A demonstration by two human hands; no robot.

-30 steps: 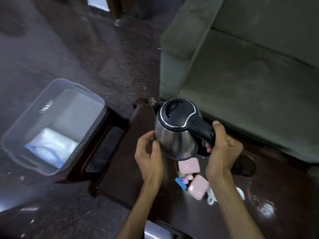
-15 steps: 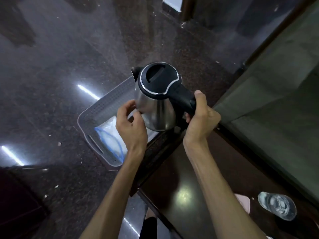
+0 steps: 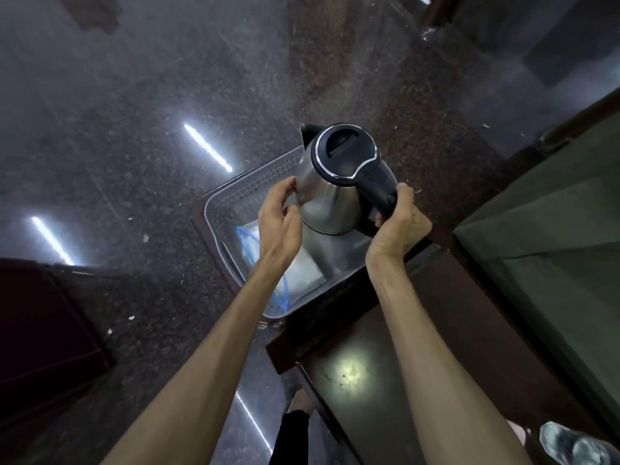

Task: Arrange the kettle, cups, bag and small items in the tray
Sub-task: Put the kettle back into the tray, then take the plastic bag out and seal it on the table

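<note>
The right hand (image 3: 399, 226) has its fingers wrapped round the black handle of the steel kettle (image 3: 335, 182) — held upright over the grey tray (image 3: 231, 203). The left hand (image 3: 280, 219) is half open, fingertips touching the kettle's side. A white bag (image 3: 303, 270) lies in the tray, at the tabletop's (image 3: 402, 364) far-left corner.

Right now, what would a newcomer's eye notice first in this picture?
A steel kettle with a black lid, held above a grey tray: the right hand grips its handle, the left hand steadies its side. In the tray lies a white bag. Bright light streaks cross the dark floor.
</note>
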